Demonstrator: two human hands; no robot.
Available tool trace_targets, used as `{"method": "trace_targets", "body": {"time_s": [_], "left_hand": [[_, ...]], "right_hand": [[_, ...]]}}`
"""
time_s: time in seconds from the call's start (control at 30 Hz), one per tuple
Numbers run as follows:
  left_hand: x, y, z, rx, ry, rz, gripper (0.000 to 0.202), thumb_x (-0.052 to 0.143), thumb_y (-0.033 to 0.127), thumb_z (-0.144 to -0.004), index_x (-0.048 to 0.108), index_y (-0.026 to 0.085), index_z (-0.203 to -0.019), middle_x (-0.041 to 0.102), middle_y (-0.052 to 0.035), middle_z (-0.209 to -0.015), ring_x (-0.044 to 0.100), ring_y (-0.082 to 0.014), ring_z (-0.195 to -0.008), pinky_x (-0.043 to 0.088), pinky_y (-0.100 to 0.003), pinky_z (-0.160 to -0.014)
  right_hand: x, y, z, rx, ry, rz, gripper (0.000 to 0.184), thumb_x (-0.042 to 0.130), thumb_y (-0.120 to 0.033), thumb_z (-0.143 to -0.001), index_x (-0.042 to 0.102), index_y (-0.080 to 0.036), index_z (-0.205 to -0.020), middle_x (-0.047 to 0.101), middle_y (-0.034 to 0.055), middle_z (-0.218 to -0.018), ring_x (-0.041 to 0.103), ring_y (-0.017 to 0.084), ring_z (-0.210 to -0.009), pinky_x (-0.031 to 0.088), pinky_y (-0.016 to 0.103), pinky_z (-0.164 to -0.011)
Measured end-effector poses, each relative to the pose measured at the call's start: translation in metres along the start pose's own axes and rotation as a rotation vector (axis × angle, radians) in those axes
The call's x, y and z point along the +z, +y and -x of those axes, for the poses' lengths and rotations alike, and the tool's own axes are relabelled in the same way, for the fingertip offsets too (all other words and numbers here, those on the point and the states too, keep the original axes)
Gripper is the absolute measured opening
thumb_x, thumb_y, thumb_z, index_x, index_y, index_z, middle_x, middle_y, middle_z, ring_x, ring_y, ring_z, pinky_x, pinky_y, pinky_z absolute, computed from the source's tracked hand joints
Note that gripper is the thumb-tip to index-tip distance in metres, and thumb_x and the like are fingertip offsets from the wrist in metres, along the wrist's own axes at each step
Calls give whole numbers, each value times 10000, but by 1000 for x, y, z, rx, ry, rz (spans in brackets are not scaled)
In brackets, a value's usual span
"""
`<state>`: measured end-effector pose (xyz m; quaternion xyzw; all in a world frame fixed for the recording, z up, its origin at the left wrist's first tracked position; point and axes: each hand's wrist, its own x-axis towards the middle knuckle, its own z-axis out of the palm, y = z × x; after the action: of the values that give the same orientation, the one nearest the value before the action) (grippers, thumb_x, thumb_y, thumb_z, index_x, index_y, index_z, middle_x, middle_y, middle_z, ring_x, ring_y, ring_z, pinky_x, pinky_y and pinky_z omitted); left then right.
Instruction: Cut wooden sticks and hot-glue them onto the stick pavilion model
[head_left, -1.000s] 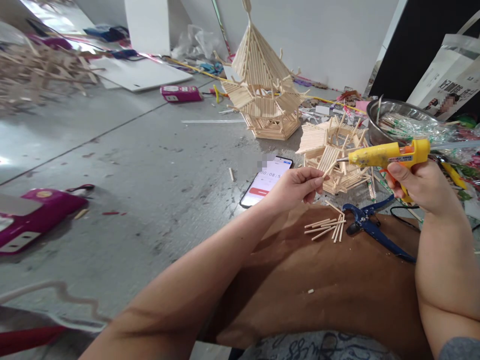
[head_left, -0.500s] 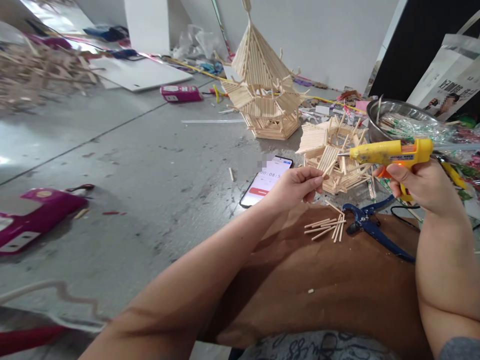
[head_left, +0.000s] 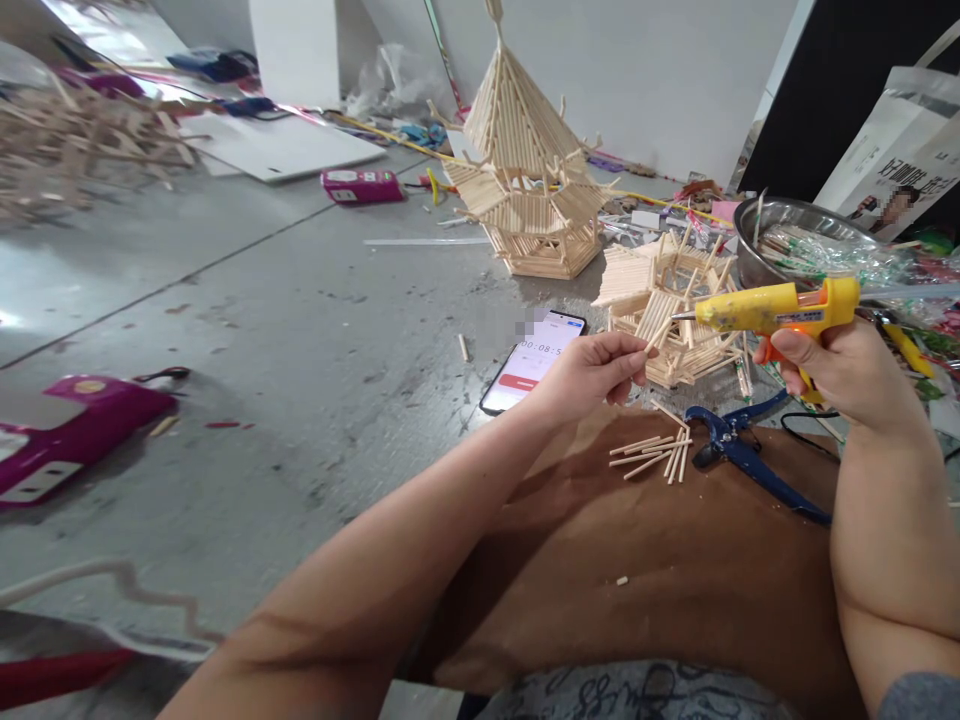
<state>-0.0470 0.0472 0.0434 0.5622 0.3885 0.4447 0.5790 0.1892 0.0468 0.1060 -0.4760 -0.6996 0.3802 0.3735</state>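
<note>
My left hand (head_left: 592, 372) pinches a short wooden stick (head_left: 660, 337) between thumb and fingers, its free end pointing up to the right. My right hand (head_left: 840, 372) grips a yellow glue gun (head_left: 772, 310) by the handle, a finger on the orange trigger; the nozzle points left and sits right at the stick's tip. Just behind them stands a small, part-built stick structure (head_left: 675, 310). Several cut sticks (head_left: 656, 455) lie on my brown-clad thigh (head_left: 660, 560), beside blue cutters (head_left: 739, 450).
A tall stick pagoda (head_left: 525, 170) stands further back on the grey floor. A phone (head_left: 534, 360) with a timer lies near my left hand. A metal bowl (head_left: 799, 240) holds sticks and wrappers at right. Pink items (head_left: 67, 430) lie at left, a pink box (head_left: 361, 186) behind.
The glue gun drew slightly right and up half a second ago, then came back left so its nozzle again meets the stick's tip. My left hand has stayed still.
</note>
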Motion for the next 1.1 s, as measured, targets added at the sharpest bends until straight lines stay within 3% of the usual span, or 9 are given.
{"method": "trace_targets", "body": {"time_s": [0.63, 0.87, 1.1], "left_hand": [[0, 0, 0, -2, 8, 14, 158, 593, 278, -714, 562, 124, -736, 542, 35, -567, 425, -17, -374, 301, -163, -373], [1, -2, -1, -12, 8, 18, 162, 590, 283, -709, 560, 126, -739, 540, 37, -566, 419, -18, -368, 297, -165, -369], [2, -3, 0, -24, 23, 30, 163, 594, 291, -711, 563, 132, -731, 546, 35, -567, 420, -20, -373, 300, -166, -373]], "right_hand": [[3, -4, 1, 24, 31, 14, 268, 592, -417, -726, 539, -167, -805, 541, -18, -631, 406, 31, -376, 305, 184, -332], [3, -2, 2, 33, 49, 105, 272, 567, -438, -737, 562, -168, -702, 540, -7, -597, 408, 45, -376, 317, 205, -343], [2, 2, 2, 23, 65, 183, 288, 533, -478, -744, 596, -196, -740, 559, -5, -603, 413, 65, -381, 340, 231, -367]]}}
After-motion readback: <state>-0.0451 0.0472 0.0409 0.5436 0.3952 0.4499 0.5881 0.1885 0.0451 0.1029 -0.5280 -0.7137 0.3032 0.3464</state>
